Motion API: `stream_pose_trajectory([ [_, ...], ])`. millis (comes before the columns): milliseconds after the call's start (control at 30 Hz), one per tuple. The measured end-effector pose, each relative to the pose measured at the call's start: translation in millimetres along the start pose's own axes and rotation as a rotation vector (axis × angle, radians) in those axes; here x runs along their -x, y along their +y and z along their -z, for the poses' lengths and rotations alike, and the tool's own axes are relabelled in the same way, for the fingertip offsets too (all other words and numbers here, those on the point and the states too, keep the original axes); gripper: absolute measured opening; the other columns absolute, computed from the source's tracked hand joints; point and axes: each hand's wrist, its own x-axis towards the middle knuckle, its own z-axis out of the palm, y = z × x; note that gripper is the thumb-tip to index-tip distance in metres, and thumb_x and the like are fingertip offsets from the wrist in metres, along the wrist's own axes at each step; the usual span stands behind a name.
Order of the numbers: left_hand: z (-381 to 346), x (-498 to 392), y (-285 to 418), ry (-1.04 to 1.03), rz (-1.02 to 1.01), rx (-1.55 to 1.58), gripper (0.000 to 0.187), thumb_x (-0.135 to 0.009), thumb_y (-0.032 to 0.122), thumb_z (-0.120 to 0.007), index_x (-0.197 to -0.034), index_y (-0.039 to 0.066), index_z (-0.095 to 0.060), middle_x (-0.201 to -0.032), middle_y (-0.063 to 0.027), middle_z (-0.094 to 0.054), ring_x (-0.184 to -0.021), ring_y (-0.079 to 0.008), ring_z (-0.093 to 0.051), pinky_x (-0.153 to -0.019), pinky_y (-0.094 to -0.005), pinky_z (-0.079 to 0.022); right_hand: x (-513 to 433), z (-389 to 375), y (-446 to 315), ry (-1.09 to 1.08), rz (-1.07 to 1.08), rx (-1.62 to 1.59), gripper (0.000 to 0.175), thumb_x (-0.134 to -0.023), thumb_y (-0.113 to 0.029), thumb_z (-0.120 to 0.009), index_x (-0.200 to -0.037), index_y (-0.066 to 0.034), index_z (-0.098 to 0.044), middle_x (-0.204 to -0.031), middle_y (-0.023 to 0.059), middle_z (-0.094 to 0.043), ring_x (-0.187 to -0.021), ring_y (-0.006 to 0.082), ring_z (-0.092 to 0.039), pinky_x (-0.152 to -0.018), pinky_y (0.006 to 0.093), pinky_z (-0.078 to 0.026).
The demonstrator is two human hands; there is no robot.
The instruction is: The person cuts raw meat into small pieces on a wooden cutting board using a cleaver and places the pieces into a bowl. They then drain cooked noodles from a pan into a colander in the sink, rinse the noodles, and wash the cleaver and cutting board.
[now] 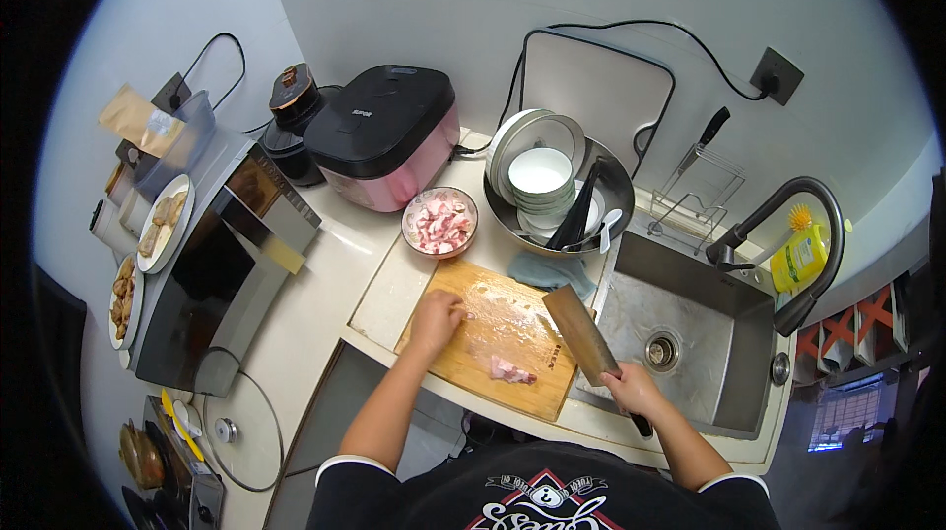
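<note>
A bamboo cutting board [473, 353] lies before me, wet and smeared with small scraps. My right hand [632, 391] grips the handle of a cleaver [580, 330], its broad blade held over the board's right side and the sink edge. Over the board's left part is my left hand [437, 319], fingers curled; whether anything is between them is hidden. One piece of raw, fatty meat [511, 370] rests near the board's front edge. Just beyond the board stands a patterned bowl [473, 240] holding cut pieces of similar meat [441, 223].
Right of the board is a steel sink [746, 353] with a black faucet [831, 234]. A blue cloth [550, 271] touches the board's back, near a wide pan [624, 190] of stacked dishes. A pink-and-black rice cooker [384, 131] stands behind the bowl; a glass lid [277, 449] lies left.
</note>
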Motion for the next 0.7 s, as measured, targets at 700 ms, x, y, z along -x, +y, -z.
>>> stream_pose_trajectory([
  [700,51,-131,-18,0.296,-0.023,-0.247,0.015,-0.076,0.019,-0.062,-0.080,0.005,-0.066,-0.091,-0.0138,-0.061,-0.082,-0.0304,-0.056,-0.078,-0.0402,-0.043,2,-2,9,0.007,0.038,-0.074,0.024,-0.086,-0.023,-0.053,-0.085,0.0004,-0.056,-0.050,0.0071,-0.052,-0.040,0.0163,-0.050,-0.041,0.0314,-0.041],
])
